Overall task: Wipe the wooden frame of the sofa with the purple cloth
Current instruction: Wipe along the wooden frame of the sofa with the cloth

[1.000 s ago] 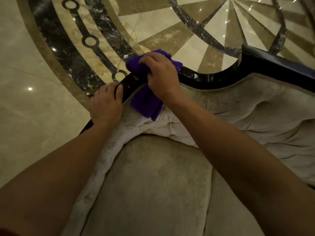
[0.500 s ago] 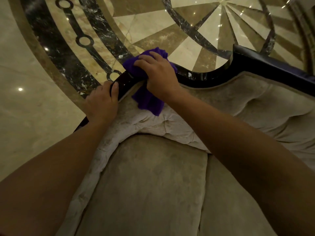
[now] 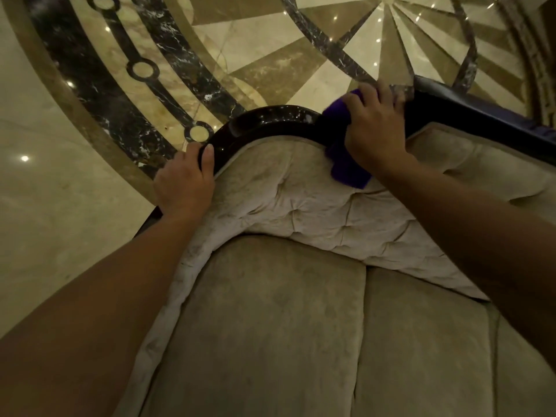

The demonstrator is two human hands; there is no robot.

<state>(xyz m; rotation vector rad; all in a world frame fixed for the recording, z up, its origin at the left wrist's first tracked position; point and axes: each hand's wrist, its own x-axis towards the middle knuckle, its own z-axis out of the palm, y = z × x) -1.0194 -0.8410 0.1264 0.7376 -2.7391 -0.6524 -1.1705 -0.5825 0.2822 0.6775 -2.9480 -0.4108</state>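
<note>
The dark glossy wooden frame (image 3: 270, 123) curves along the top of the sofa's back and runs off to the upper right. My right hand (image 3: 376, 127) presses the purple cloth (image 3: 346, 164) onto the frame near its dip at the upper right; the cloth hangs down over the tufted beige backrest (image 3: 301, 200) and is partly hidden under the hand. My left hand (image 3: 185, 182) grips the frame's left curve, thumb on the inner edge.
Beige seat cushions (image 3: 270, 326) fill the lower middle, with a seam between two of them. Behind the sofa lies a polished marble floor (image 3: 60, 206) with a dark patterned inlay ring (image 3: 120, 85) and light reflections.
My right hand has slid the purple cloth rightwards along the frame, away from my left hand, baring the curved section. My left hand keeps its grip on the frame.
</note>
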